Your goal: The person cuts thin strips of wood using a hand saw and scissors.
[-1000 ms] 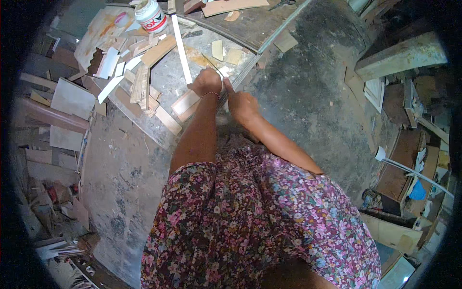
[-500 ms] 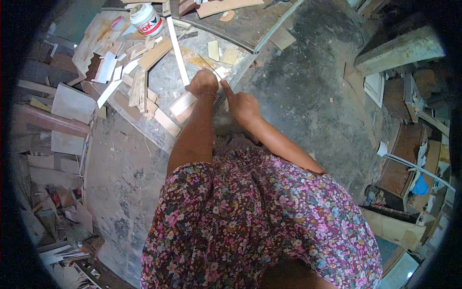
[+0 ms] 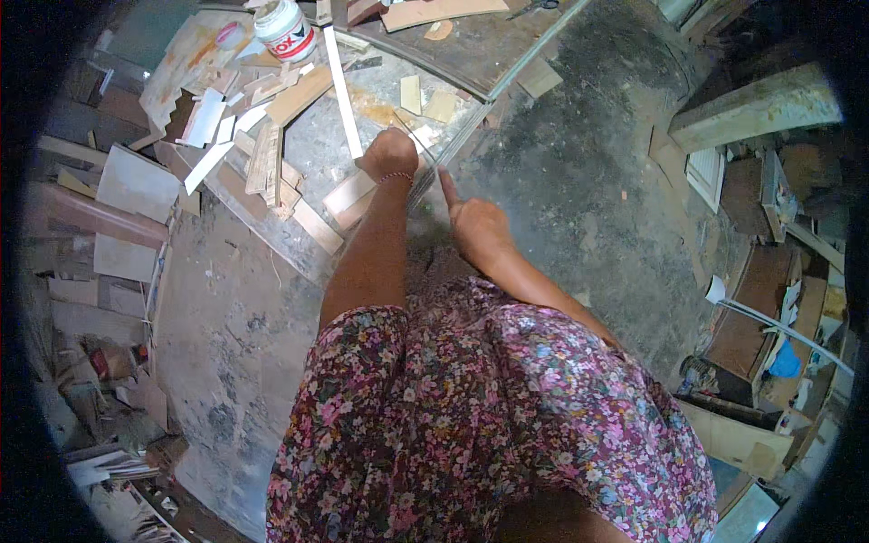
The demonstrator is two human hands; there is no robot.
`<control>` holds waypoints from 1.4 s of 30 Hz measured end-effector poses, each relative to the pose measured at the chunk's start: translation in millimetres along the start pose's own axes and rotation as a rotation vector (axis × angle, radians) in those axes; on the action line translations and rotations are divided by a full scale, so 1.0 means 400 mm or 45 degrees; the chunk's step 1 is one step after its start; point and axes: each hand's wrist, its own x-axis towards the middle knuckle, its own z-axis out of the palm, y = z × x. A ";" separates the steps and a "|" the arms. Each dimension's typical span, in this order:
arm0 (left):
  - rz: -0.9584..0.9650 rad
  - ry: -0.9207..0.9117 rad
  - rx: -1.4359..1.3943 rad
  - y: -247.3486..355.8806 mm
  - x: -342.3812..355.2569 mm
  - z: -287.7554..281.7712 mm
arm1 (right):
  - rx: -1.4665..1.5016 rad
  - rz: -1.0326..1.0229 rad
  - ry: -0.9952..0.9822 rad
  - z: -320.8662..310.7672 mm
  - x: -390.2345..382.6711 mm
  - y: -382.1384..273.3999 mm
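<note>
My left hand [image 3: 392,154] is closed at the near edge of the grey work board [image 3: 367,77], pressing on something its fingers hide. A small white piece [image 3: 422,136] lies beside it. My right hand [image 3: 475,222] grips a thin, blade-like strip [image 3: 424,145], index finger stretched along it; the strip runs diagonally past my left knuckles over the board's edge. Left of my hands, a long white strip [image 3: 342,90] ends by my left thumb. Pale offcuts [image 3: 347,195] lie below it, and small cream pieces [image 3: 410,95] lie above.
A white glue tub [image 3: 282,32] and several wood scraps [image 3: 294,95] cover the board's left part. Dark scissors [image 3: 534,11] lie at the top. Piled boards [image 3: 131,185] line the left. A beam [image 3: 751,109] and a brown box [image 3: 749,308] stand right, beside grey floor [image 3: 588,181].
My right hand has moved back, down and to the right, drawing the thin strip with it. My left hand stays at the board's edge.
</note>
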 end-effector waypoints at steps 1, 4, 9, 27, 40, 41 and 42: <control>0.034 -0.018 -0.005 0.038 -0.007 -0.017 | 0.008 0.038 -0.001 0.006 0.004 0.016; -0.217 -0.121 -0.152 0.131 -0.035 -0.143 | 0.148 0.044 0.146 0.031 0.063 0.044; -0.183 -0.041 -0.105 0.098 -0.035 -0.125 | -0.029 -0.046 0.062 0.003 0.021 0.025; -0.173 -0.036 -0.095 0.100 -0.033 -0.123 | -0.064 0.054 -0.129 -0.051 0.012 0.000; -0.147 0.020 -0.109 0.122 -0.053 -0.146 | -0.034 0.149 -0.252 -0.080 -0.019 -0.003; -0.072 0.051 -0.066 0.093 -0.038 -0.110 | -0.007 0.116 -0.196 -0.068 -0.014 -0.016; 0.018 0.075 -0.021 0.075 -0.024 -0.091 | 0.029 0.099 -0.140 -0.056 -0.005 -0.025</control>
